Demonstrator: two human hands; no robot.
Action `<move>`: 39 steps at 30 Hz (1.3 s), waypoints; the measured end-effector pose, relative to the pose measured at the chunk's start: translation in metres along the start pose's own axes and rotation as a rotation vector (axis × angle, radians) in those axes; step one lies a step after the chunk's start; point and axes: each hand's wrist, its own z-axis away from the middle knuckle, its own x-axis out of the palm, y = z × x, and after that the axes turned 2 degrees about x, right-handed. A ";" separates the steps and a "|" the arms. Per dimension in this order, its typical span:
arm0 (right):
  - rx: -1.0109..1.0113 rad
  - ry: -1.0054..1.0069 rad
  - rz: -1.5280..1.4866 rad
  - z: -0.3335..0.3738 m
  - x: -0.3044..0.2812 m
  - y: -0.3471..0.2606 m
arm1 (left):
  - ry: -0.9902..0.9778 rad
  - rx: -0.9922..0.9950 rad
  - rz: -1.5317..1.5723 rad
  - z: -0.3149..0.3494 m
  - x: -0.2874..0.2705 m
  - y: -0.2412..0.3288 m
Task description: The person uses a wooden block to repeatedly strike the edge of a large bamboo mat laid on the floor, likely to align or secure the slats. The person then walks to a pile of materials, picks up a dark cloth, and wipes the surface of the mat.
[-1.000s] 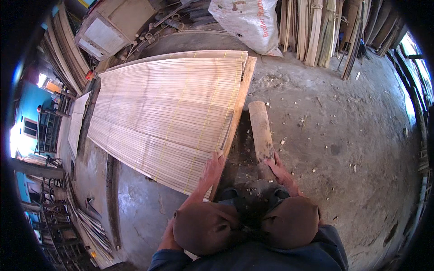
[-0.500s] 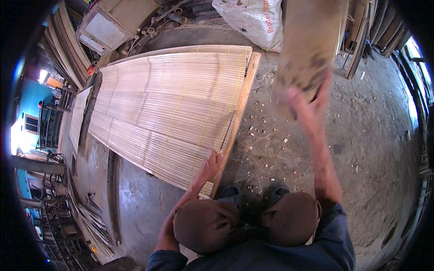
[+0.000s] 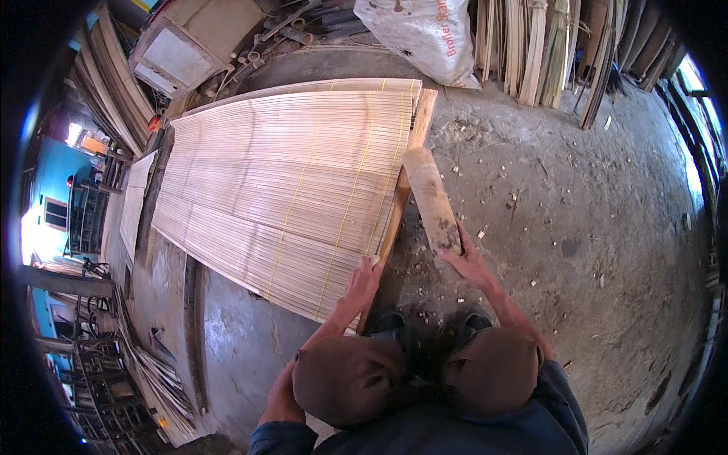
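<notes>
Wooden block [image 3: 431,196]: a thick, dark-stained length, reaching forward from the right hand [image 3: 470,267], its far end by the wooden plank [image 3: 395,216]; whether they touch, I cannot tell.
Right hand grip: fingers wrapped around the block's near end.
Left hand [image 3: 358,290]: fingers curled at the slatted panel [image 3: 273,167], on its right edge; whether they pinch something small, I cannot tell.
Panel: pale strips crossed by yellow lines, spreading ahead and left of the left hand.
Plank: along the panel's right edge, ahead of and between the hands.
Wood chips [image 3: 533,282]: scattered on the floor [image 3: 622,250], mostly ahead and right of the right hand.
White sack [image 3: 417,38]: well beyond both hands.
Finger risk: a badly aimed swing of the block could strike the left hand, resting so near.
Slat risk: a hard knock off-centre could split thin strips.
Grip risk: held only at one end, the heavy-looking block could twist loose.
</notes>
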 end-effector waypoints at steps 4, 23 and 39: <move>0.155 0.048 -0.272 0.024 0.019 0.009 | -0.006 0.258 -0.063 -0.024 -0.019 -0.050; -0.123 0.154 -0.180 0.026 0.008 -0.064 | 0.020 0.089 -0.050 0.005 0.000 -0.046; -0.169 -0.023 0.288 -0.024 0.036 -0.026 | 0.433 0.529 -0.743 -0.020 0.026 -0.124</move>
